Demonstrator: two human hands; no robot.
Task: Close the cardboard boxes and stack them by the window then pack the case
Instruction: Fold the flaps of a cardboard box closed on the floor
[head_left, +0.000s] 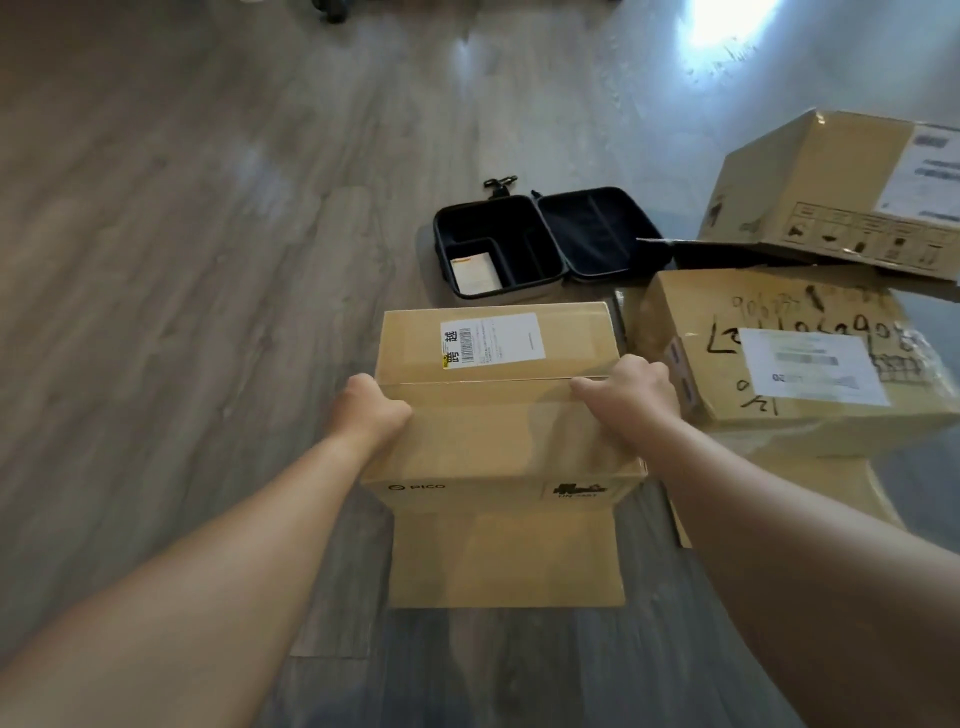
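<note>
A brown cardboard box (493, 426) with a white shipping label stands on the wooden floor in front of me, its top flaps folded down. My left hand (371, 410) grips its left side. My right hand (631, 389) rests on the top at the right, fingers curled over the flap seam. Beyond it lies an open black case (545, 239), lid flat to the right, with a small booklet (475, 273) in one compartment. A second box (789, 348) with handwriting and a label lies to the right. A larger box (841, 192) sits behind that one.
A flat cardboard piece (506, 561) lies on the floor under the near edge of the held box. More flattened cardboard (831, 483) sticks out under the right box. Wooden floor (208, 260) stretches to the left and ahead, with bright glare at the top right.
</note>
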